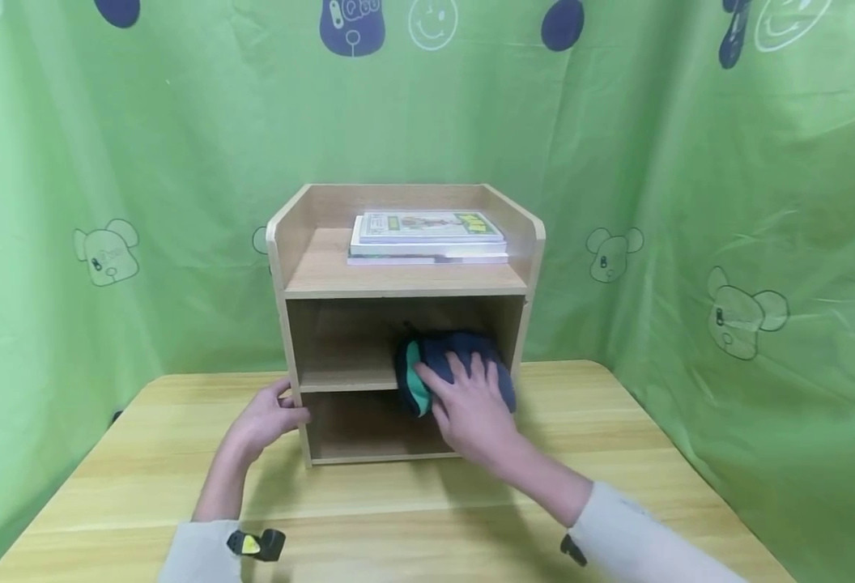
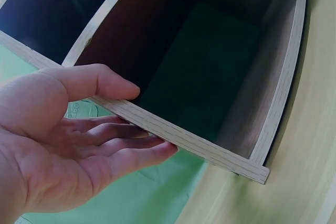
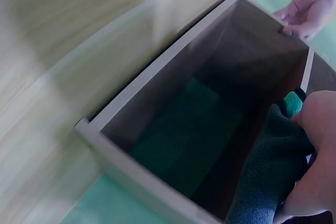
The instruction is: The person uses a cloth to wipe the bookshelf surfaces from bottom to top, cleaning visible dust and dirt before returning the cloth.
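Observation:
A small wooden shelf unit with a top tray and two open compartments stands on the table. My left hand grips the front edge of its left side panel, thumb inside and fingers outside. At the right end of the middle board, my right hand holds a soft navy fabric item with a teal strip. Its fingers spread over the top of the cloth. The item is partly inside the upper compartment and droops over the board's front edge. Its far side is hidden.
Several books lie stacked in the top tray. The lower compartment shows a dark green back. A light wooden table lies beneath the unit, with a green printed curtain behind and at both sides.

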Available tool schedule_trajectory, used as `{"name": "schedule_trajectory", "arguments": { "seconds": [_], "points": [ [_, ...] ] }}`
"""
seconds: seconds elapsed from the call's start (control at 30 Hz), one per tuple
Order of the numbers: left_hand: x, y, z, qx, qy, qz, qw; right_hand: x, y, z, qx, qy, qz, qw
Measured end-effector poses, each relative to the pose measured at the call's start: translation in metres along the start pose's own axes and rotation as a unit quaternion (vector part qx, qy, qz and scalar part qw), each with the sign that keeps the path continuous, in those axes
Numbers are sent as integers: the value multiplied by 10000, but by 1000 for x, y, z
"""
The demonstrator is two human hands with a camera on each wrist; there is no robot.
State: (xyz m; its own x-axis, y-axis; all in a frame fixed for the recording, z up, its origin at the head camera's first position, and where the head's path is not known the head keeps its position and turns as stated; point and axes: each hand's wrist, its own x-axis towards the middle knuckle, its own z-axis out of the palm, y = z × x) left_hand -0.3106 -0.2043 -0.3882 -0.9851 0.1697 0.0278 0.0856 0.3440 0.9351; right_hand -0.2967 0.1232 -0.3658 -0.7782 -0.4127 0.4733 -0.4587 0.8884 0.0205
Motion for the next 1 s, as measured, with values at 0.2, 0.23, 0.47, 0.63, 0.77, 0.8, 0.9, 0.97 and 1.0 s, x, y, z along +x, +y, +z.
{"name": "schedule_trajectory", "arguments": {
  "seconds": [0.2,0.23,0.47,0.63,0.77,0.8,0.9,0.97,1.0],
  "points": [
    [0,1,-1,-23,-15,-8,10000,-6,12,-5,-44,189,-21,9998],
    [0,1,-1,-43,-9,-7,10000,-6,13,-5,-48,219,-46,9997],
    [1,0,0,-96,-8,-27,10000,-8,13,-2,-280,492,-234,9981],
    [1,0,0,-120,22,-37,9999,-8,17,3,-479,711,-398,9955],
    [2,0,0,-126,35,-17,9999,-8,19,4,-517,878,-481,9936],
    [2,0,1,-138,43,-19,9999,-8,19,5,-491,938,-491,9932],
    [2,0,2,-160,77,0,9998,-8,17,6,-339,1102,-468,9922],
    [1,0,3,-176,120,1,9998,-7,14,8,-203,1171,-405,9921],
    [1,0,3,-168,131,2,9998,-7,12,9,-138,1184,-357,9922]
  ]
}}
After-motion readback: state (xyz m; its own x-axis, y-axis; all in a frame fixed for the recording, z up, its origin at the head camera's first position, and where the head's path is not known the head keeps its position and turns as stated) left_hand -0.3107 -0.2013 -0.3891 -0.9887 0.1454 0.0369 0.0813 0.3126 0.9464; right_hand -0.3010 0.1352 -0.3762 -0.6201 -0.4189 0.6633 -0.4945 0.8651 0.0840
